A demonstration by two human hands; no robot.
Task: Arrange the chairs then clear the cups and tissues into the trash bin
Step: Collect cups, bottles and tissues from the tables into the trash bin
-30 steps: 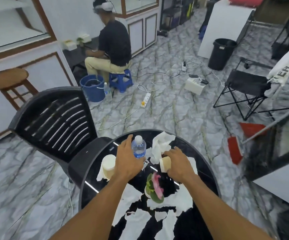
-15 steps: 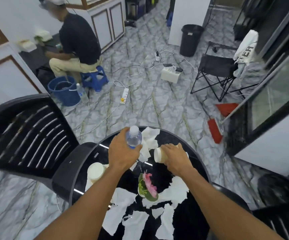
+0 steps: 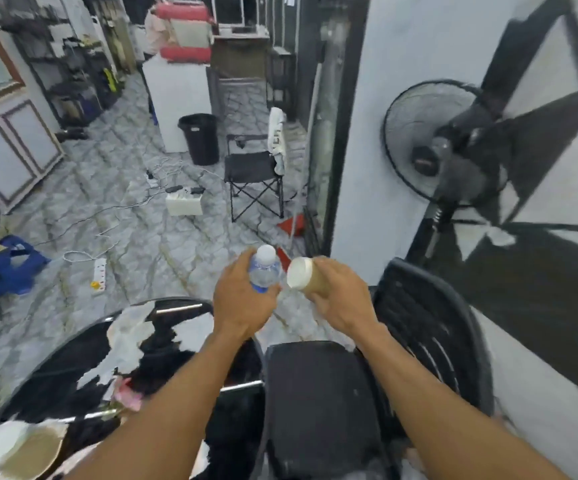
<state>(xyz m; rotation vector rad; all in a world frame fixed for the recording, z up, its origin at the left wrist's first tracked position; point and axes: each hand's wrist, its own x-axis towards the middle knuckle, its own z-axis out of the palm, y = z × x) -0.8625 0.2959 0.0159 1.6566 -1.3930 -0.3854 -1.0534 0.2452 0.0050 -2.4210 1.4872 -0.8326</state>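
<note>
Presently, left hand (image 3: 242,299): grips water bottle (image 3: 263,271)
Right hand (image 3: 336,299): holds 1 paper cup (image 3: 303,275)
Trash bin (image 3: 200,138): well apart, upright

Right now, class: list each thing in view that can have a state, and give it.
Left hand, grips bottle.
Bottle, capped, off table.
Right hand, grips cup.
Cup, tilted sideways.
Second cup, on table.
Tissues, spread on table.
Bin, upright, lidless.
Folding chair, unfolded.
Fan, running or not unclear.
</note>
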